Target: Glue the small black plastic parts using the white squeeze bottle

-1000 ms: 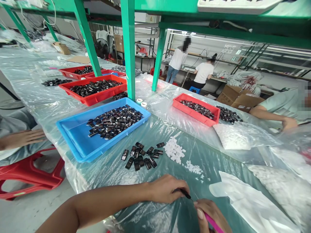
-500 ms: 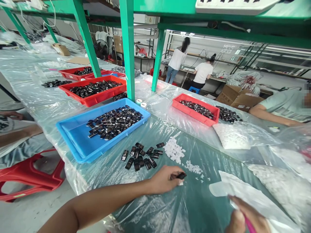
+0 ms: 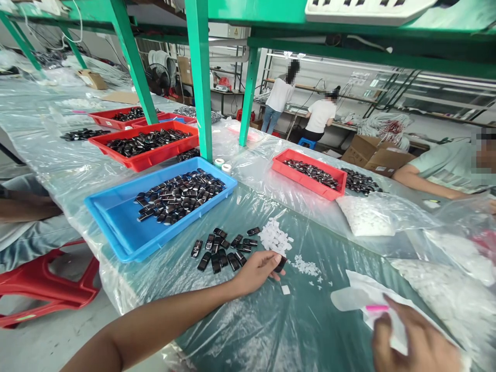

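Observation:
My left hand (image 3: 260, 271) pinches a small black glossy casing (image 3: 281, 264), held just above the table beside the white piles. On the table below its fingers lies a small white square piece (image 3: 285, 290). At the lower right, my right hand (image 3: 416, 330) is bent, with a thin pink stick (image 3: 376, 308) between thumb and index finger; the rest of the stick is hidden. That hand is over a white paper sheet (image 3: 356, 279). Several loose black casings (image 3: 222, 260) lie left of a pile of white pieces (image 3: 274, 235) and smaller white bits (image 3: 305, 265).
A blue tray (image 3: 112, 227) of black casings stands at the left, with red trays (image 3: 139, 164) behind. Another red tray (image 3: 306, 183) and bags of white pieces (image 3: 364, 217) are at the right. Green posts (image 3: 199, 82) rise from the table. Co-workers (image 3: 437, 168) are nearby.
My left hand has lifted slightly away and turned the black casing; the white square beneath it now shows on the table. My right hand has moved, and the pink stick now points left.

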`<state>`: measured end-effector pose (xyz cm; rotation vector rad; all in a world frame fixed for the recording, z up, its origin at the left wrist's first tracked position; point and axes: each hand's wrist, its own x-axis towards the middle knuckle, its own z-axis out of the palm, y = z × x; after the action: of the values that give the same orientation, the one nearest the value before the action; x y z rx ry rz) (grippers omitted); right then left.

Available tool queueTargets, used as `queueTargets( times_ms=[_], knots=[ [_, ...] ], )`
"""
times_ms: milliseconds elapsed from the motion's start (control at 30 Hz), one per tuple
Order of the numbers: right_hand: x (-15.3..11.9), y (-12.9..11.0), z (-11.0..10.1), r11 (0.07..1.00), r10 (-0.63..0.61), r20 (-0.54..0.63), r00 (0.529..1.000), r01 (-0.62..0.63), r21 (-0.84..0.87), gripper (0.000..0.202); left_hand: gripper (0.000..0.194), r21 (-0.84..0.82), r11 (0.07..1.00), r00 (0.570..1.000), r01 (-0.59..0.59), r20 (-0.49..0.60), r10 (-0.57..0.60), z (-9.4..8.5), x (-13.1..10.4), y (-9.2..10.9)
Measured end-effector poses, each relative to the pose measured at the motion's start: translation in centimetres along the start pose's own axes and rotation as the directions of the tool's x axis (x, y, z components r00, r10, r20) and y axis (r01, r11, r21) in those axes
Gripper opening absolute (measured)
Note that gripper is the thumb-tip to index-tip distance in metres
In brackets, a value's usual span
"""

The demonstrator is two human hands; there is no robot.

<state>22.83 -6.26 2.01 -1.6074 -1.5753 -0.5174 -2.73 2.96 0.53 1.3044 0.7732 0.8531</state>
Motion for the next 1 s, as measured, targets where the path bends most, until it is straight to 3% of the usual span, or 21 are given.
queueTargets(
  times_ms=[67,133,300,433,733,1000],
  knots=[
    [-1.0,-2.3,1.3,0.987,-0.15,0.083,0.985,0.144,0.071,0.03,0.054,-0.013,1.0,1.0,0.004,0.005,-0.004,0.0,0.0,0.0],
    [-2.0,-4.4,2.8,0.963,-0.248,0.251,0.936,0.211,0.165,0.027,0.056,-0.012,1.0,1.0,0.004,0.003,-0.004,0.1,0.0,0.0],
    [-3.1,-6.6,5.4,0.979,-0.203,0.455,0.867,0.188,0.079,0.025,0.058,0.003,1.0,1.0,-0.01,-0.012,0.01,0.2,-0.1,0.2],
    [-3.1,-6.6,5.9,0.984,-0.165,0.49,0.856,0.174,0.028,0.03,0.06,0.006,1.0,1.0,-0.015,-0.006,0.016,0.2,-0.2,0.3],
    [-3.2,-6.5,6.3,0.991,-0.126,0.51,0.851,0.084,0.106,0.035,0.058,0.047,0.999,1.0,-0.02,-0.005,0.02,0.4,-0.4,0.1],
    [-3.1,-6.7,6.5,0.98,-0.193,0.585,0.788,0.129,0.149,0.029,0.057,0.015,1.0,1.0,-0.026,0.008,0.026,0.5,-0.3,0.1]
  ],
)
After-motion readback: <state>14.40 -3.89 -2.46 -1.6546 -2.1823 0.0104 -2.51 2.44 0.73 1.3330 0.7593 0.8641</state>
